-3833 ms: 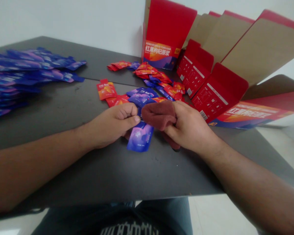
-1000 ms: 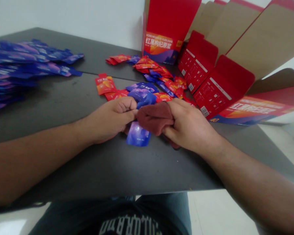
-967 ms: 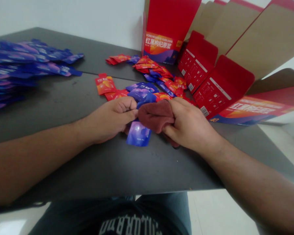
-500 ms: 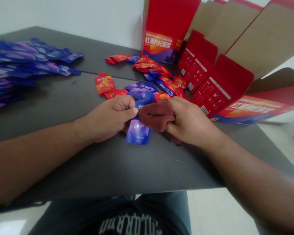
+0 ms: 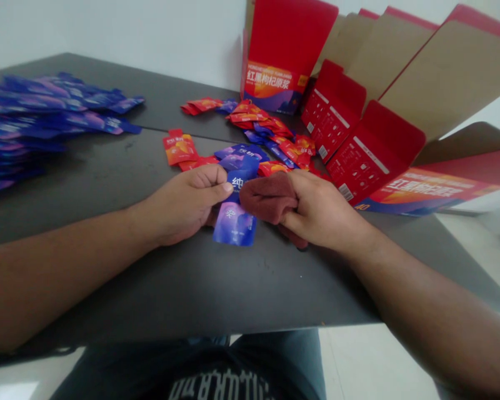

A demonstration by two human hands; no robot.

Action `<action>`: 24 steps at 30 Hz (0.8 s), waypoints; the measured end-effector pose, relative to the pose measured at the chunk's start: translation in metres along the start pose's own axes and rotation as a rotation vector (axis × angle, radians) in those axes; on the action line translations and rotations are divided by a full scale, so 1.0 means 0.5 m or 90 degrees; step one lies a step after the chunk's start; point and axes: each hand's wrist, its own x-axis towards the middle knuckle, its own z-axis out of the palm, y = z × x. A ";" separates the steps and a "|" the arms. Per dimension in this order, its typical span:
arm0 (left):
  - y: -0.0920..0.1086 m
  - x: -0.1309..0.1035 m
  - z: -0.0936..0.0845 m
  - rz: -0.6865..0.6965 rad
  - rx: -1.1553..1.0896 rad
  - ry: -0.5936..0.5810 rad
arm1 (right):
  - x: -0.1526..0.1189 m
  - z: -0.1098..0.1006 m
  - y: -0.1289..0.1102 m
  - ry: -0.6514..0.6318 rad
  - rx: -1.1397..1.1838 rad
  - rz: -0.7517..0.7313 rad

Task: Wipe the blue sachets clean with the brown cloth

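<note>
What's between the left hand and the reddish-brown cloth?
The head view shows a blue packet with white print there, held by the left hand.

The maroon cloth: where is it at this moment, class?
In the head view, the maroon cloth is bunched in the person's right hand, right beside the blue sachet that the left hand holds.

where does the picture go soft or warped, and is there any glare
head view: the blue pouch pile at the left is smeared, its print unreadable; the red carton at the right looks stretched and its lettering is blurred; a pale bright patch shows on the floor at lower left
</note>
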 end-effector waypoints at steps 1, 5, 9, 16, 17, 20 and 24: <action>0.001 -0.001 0.000 -0.006 -0.004 0.000 | 0.000 0.002 -0.002 -0.015 0.015 -0.021; 0.005 -0.003 0.000 -0.026 -0.014 -0.011 | -0.005 -0.001 -0.018 -0.146 0.077 -0.155; 0.005 -0.001 0.000 -0.020 -0.012 -0.014 | -0.003 -0.008 -0.010 -0.128 0.048 -0.102; -0.015 0.003 -0.014 0.014 0.029 -0.056 | -0.008 0.003 -0.019 -0.111 0.013 -0.085; -0.018 0.003 -0.017 0.025 0.038 -0.069 | -0.008 0.003 -0.022 -0.118 0.007 -0.085; -0.022 0.002 -0.023 0.054 0.091 -0.088 | -0.005 -0.001 -0.023 -0.052 0.000 -0.019; -0.019 -0.004 -0.025 0.062 0.176 -0.103 | 0.001 -0.004 -0.016 0.018 0.023 0.062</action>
